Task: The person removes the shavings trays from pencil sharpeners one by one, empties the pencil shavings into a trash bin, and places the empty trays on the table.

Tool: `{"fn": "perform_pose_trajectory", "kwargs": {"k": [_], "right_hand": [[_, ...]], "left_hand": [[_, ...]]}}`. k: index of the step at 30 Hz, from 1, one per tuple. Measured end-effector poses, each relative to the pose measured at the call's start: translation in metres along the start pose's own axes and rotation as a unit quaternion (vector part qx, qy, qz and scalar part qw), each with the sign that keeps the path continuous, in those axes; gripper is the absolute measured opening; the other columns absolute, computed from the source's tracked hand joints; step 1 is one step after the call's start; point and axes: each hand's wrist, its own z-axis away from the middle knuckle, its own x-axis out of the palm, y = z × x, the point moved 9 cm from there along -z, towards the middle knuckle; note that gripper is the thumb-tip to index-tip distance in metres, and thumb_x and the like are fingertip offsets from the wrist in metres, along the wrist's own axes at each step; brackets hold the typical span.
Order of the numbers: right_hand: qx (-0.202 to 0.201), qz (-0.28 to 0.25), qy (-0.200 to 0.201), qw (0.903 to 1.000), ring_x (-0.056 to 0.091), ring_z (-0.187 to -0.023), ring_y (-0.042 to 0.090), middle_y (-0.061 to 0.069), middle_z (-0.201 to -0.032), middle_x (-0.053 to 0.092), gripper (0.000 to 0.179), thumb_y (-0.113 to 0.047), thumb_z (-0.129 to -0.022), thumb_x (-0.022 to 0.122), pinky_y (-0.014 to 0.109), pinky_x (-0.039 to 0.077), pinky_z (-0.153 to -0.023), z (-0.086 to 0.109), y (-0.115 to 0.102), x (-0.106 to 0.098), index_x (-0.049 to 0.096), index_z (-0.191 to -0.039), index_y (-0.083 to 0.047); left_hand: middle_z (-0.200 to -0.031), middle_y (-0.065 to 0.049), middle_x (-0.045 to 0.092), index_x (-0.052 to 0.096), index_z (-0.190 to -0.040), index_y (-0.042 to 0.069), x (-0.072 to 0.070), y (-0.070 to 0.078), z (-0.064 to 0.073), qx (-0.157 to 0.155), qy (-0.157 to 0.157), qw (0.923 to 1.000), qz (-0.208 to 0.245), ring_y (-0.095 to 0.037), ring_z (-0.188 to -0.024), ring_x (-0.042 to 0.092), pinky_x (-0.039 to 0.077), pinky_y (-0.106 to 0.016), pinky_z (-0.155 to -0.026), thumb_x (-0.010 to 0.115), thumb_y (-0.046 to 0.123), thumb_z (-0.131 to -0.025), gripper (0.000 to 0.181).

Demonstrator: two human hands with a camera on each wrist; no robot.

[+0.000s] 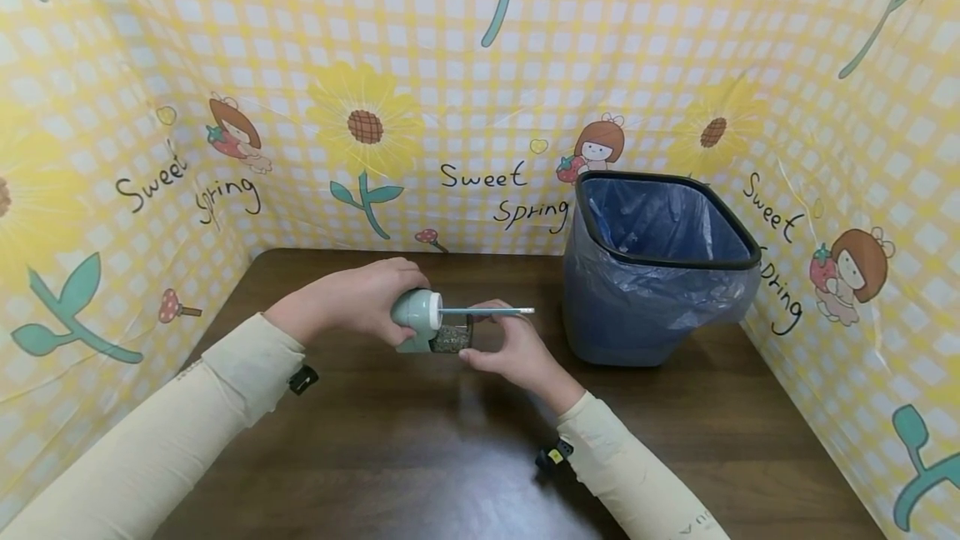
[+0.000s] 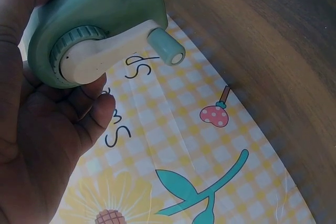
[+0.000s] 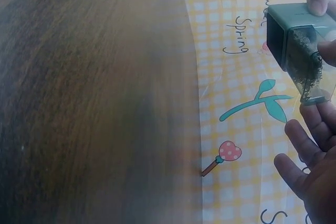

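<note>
My left hand (image 1: 367,300) grips the body of a green pencil sharpener (image 1: 415,312) above the table. In the left wrist view its white crank arm (image 2: 113,51) ends in a green knob (image 2: 167,46). A light blue pencil (image 1: 487,310) sticks out from the sharpener's white front, towards the right. Below the pencil, a clear shavings drawer (image 3: 303,61) juts out of the body, with dark shavings inside. My right hand (image 1: 517,350) pinches the drawer's outer end between thumb and fingers. Part of the drawer is hidden behind the right thumb in the right wrist view.
A blue bin (image 1: 622,315) with a black rim and a plastic liner stands on the right of the brown wooden table (image 1: 360,457). Yellow checked cloth (image 1: 465,107) with printed flowers and words surrounds the table at the back and sides.
</note>
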Motion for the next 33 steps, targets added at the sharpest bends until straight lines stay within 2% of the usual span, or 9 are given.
{"fn": "perform_pose_trajectory", "kwargs": {"k": [6, 13, 19, 28, 33], "right_hand": [[0.012, 0.014, 0.003, 0.9998, 0.059, -0.118, 0.015, -0.007, -0.118, 0.064, 0.05, -0.028, -0.08, 0.089, 0.051, 0.046, -0.107, 0.001, 0.001, 0.0, 0.066, -0.123, -0.015], [0.013, 0.027, 0.0, 0.9995, 0.059, -0.121, 0.021, 0.0, -0.123, 0.066, 0.058, -0.029, -0.081, 0.087, 0.051, 0.045, -0.107, 0.002, 0.001, 0.001, 0.065, -0.131, -0.008], [0.025, 0.024, -0.004, 0.9994, 0.059, -0.12, 0.019, -0.004, -0.125, 0.064, 0.059, -0.029, -0.081, 0.088, 0.048, 0.046, -0.108, 0.004, 0.002, 0.003, 0.064, -0.132, -0.013], [-0.013, 0.024, -0.004, 0.9996, 0.06, -0.118, 0.014, -0.005, -0.125, 0.065, 0.056, -0.026, -0.08, 0.089, 0.043, 0.048, -0.107, 0.006, -0.004, 0.004, 0.064, -0.128, -0.013], [-0.022, 0.017, -0.006, 0.9996, 0.06, -0.118, 0.017, -0.004, -0.124, 0.065, 0.057, -0.023, -0.079, 0.089, 0.044, 0.047, -0.108, 0.009, -0.008, 0.003, 0.064, -0.128, -0.006]], "left_hand": [[-0.116, -0.001, 0.064, 0.065, -0.124, 0.009, -0.003, -0.002, 0.001, 0.0, 0.006, 1.0, 0.003, -0.017, -0.102, 0.058, 0.054, -0.032, -0.081, 0.086, 0.037, -0.076, 0.06], [-0.116, -0.001, 0.064, 0.065, -0.124, 0.009, -0.002, -0.009, 0.001, -0.007, 0.005, 0.9999, 0.006, -0.017, -0.101, 0.057, 0.054, -0.031, -0.079, 0.086, 0.037, -0.076, 0.059], [-0.116, -0.001, 0.064, 0.065, -0.125, 0.009, -0.003, -0.012, 0.0, -0.009, 0.005, 0.9999, 0.006, -0.017, -0.101, 0.057, 0.053, -0.032, -0.08, 0.085, 0.037, -0.076, 0.06], [-0.116, -0.002, 0.064, 0.064, -0.125, 0.008, -0.004, -0.013, -0.002, -0.012, 0.003, 0.9999, 0.007, -0.018, -0.1, 0.057, 0.053, -0.033, -0.079, 0.084, 0.037, -0.077, 0.06], [-0.115, -0.002, 0.064, 0.064, -0.124, 0.008, -0.005, -0.013, -0.004, -0.012, 0.006, 0.9999, 0.007, -0.018, -0.099, 0.057, 0.053, -0.033, -0.078, 0.084, 0.037, -0.076, 0.06]]}}
